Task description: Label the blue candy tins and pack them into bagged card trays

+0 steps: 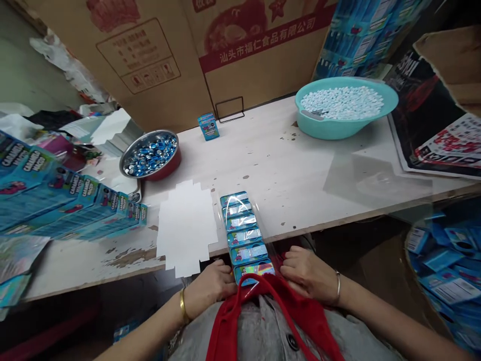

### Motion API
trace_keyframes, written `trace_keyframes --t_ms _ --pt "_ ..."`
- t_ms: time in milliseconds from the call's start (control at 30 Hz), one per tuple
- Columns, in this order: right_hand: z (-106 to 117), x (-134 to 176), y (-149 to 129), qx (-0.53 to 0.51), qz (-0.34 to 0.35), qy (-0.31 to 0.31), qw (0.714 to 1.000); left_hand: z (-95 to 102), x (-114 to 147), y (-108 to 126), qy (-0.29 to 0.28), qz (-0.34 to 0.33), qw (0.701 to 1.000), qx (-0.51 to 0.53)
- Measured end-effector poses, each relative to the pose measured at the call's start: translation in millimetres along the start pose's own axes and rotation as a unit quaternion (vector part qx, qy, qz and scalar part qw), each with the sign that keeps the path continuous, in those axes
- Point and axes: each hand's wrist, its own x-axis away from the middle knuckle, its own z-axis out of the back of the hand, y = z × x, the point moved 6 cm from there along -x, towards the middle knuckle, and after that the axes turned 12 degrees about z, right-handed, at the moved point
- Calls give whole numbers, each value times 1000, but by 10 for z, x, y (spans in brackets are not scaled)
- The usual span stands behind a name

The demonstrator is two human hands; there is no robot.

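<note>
A row of several small blue boxes (244, 235) lies in a clear plastic bag (256, 208), reaching from the table over its front edge toward my body. My left hand (214, 282) is closed at the left side of the row's near end, its fingertips hidden against the plastic. At the right side, my right hand (310, 275) is curled closed on the bag's edge, with some fingertips out of sight. Just left of the row lies a stack of white cut-out card (187, 225).
A bowl of blue-wrapped candies (150, 154) and stacked blue boxes (71, 200) stand at left. Two small boxes (208, 127) and a wire frame (230, 109) are at the back. A turquoise basin (326, 125) holds white pieces. Blue packs (447, 271) fill a carton at lower right.
</note>
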Motion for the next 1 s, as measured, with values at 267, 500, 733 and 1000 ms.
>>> trace_keyframes --t_ms 267,500,733,1000 --pt "630 698 1189 -67 -447 311 836 108 -1159 674 67 -73 992 78" --pt "646 735 1353 -203 -486 462 714 856 -1099 -630 439 237 816 292" --pt "592 525 1730 -222 -458 518 687 378 -1325 -858 262 296 737 548" --pt "471 601 1663 -266 -431 568 649 437 -1298 -747 261 289 724 569"
